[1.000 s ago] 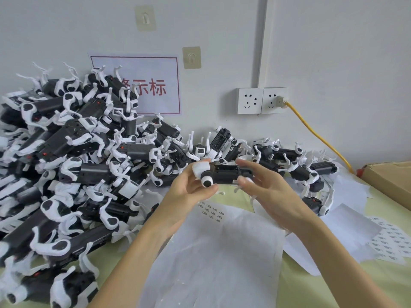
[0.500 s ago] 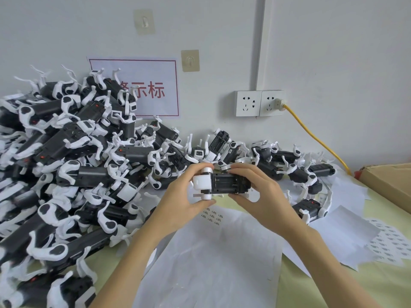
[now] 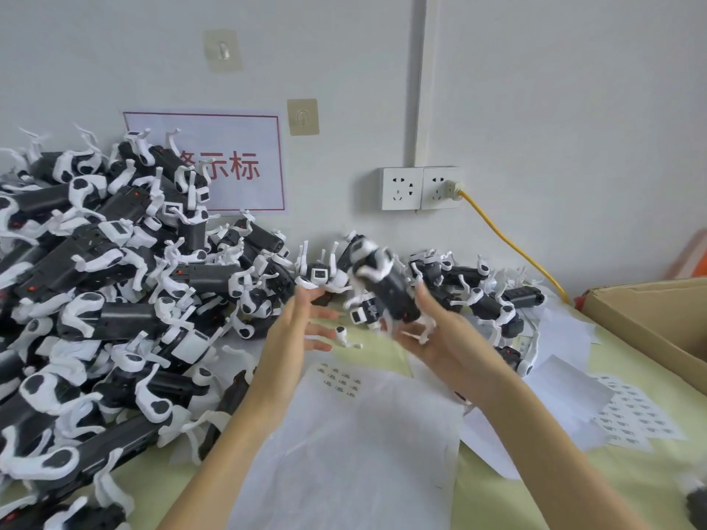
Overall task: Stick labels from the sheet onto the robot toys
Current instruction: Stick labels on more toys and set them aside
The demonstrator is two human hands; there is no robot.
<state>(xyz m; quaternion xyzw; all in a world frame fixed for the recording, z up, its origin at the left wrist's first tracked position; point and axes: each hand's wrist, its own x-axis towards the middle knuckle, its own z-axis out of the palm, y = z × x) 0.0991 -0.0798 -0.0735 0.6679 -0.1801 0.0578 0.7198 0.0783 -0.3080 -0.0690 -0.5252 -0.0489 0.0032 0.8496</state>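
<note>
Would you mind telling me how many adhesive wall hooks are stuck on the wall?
2: one adhesive hook high on the wall, above the red-bordered sign; a second hook lower, just right of the sign's top corner. None appear hidden.

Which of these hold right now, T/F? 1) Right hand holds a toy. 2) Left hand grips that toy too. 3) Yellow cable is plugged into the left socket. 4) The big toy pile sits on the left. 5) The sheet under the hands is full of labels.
1) True: the right hand holds the toy.
2) False: the left hand is open, off the toy.
3) False: the yellow cable is in the right socket.
4) True: the pile is on the left.
5) False: the sheet has only a few labels near its top.
</note>
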